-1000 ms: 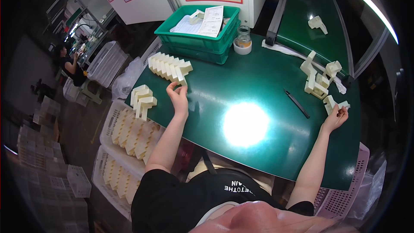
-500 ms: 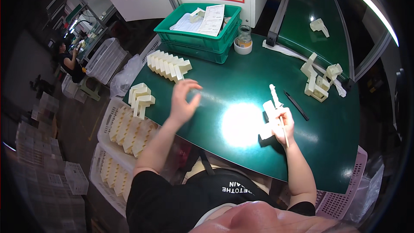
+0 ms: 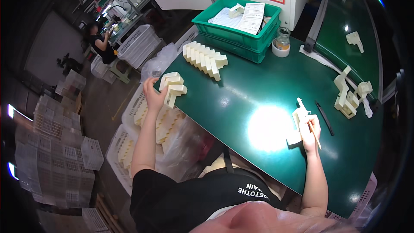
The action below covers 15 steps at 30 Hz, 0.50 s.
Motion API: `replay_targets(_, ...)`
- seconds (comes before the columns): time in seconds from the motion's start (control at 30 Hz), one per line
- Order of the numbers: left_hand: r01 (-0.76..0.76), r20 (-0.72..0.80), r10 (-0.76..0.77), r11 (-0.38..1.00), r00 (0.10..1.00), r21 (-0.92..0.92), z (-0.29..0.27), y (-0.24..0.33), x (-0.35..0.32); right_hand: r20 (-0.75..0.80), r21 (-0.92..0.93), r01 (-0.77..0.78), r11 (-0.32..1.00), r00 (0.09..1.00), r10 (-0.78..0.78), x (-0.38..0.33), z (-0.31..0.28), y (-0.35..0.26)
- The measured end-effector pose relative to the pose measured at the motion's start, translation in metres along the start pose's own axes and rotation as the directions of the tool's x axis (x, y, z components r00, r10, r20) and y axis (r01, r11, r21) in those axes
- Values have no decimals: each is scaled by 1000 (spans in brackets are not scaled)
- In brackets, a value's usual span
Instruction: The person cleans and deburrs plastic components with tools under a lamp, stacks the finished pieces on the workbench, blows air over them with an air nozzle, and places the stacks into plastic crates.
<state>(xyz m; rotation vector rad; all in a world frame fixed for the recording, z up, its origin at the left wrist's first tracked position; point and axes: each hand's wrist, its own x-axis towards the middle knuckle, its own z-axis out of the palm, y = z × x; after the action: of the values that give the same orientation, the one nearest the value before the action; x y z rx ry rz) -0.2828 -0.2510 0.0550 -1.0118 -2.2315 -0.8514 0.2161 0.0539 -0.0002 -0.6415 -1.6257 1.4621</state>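
Note:
My left hand has its thumb and fingers apart at the left end of a short row of angled cream plastic parts, near the table's left edge. The fingers touch or nearly touch the endmost part. My right hand is closed around a thin wooden stick, whose white, lumpy tip points away from me. Below and beside that hand lies another cream plastic part, partly hidden by the fingers. A black pen-like tool rests to the right of it.
A longer row of cream parts stands farther back, before a green crate with papers. Beside it is a glass jar in a white holder. More cream parts lie at right. White baskets stand below left.
My left hand has moved left and down from the longer row to the short row. The right hand still holds the stick over the part. The whole view has shifted.

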Motion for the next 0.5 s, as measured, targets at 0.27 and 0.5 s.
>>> replay_targets(0.27,0,354,-25,998,935,70,13,-2,-1,-11,5,-28,1000,1000,28,-1,0,3)
replay_targets(0.5,233,250,-243,970,937,70,52,-26,11,7,29,-14,999,1000,14,-1,-2,2)
